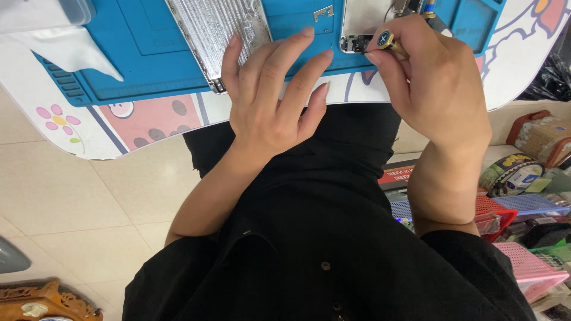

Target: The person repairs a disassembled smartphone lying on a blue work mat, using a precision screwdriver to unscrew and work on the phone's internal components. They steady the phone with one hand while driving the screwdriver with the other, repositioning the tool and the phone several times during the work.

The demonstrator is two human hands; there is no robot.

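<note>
Screw work at the lower edge of an opened phone chassis [364, 24] on a blue silicone repair mat [148, 53]: right hand [437, 83] pinches a gold-capped precision screwdriver [389, 41]; left hand [270, 89] lies flat and empty, steadying the mat. A detached silver display panel [217, 27] crowds the left; keeping the tip upright seems essential

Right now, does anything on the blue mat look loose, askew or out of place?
One small metal bracket lies loose on the blue mat between the silver panel and the opened device. Nothing else stands out.
</note>
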